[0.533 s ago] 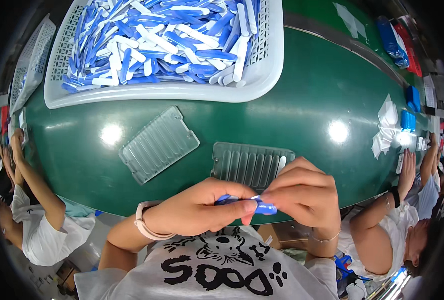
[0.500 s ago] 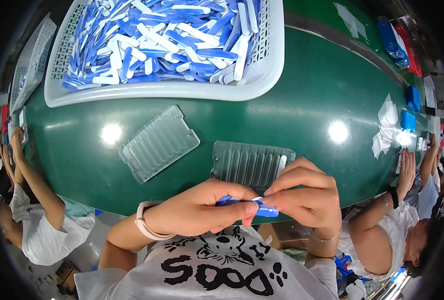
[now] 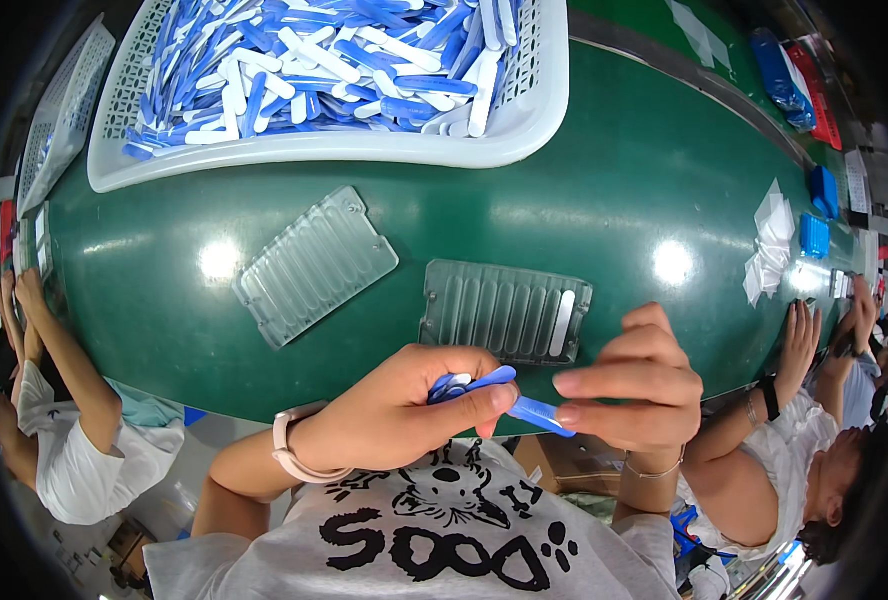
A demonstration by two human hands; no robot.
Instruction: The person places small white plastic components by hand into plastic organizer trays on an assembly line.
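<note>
My left hand (image 3: 414, 405) is closed round a small bunch of flat, round-ended blue and white sticks (image 3: 544, 414), which look like nail files. Their blue ends stick out past the thumb to the right. Beside those ends is my right hand (image 3: 639, 385), its thumb and forefinger apart with nothing visible between them. Just beyond my hands lies a clear plastic tray (image 3: 454, 310) with long parallel grooves. One white stick (image 3: 562, 323) sits in its rightmost visible groove. A second clear grooved tray (image 3: 314, 265) lies tilted to the left, with no stick visible in it.
A white perforated basket (image 3: 364, 150) heaped with blue and white sticks stands at the far side of the green table (image 3: 624, 200). Another white basket (image 3: 64, 110) is at far left. White papers (image 3: 770, 245) and blue packets lie right. People work on both sides.
My right hand has drawn away from the bunch to the right, its fingers parting. One blue stick in my left hand now angles up. The view has shifted slightly.
</note>
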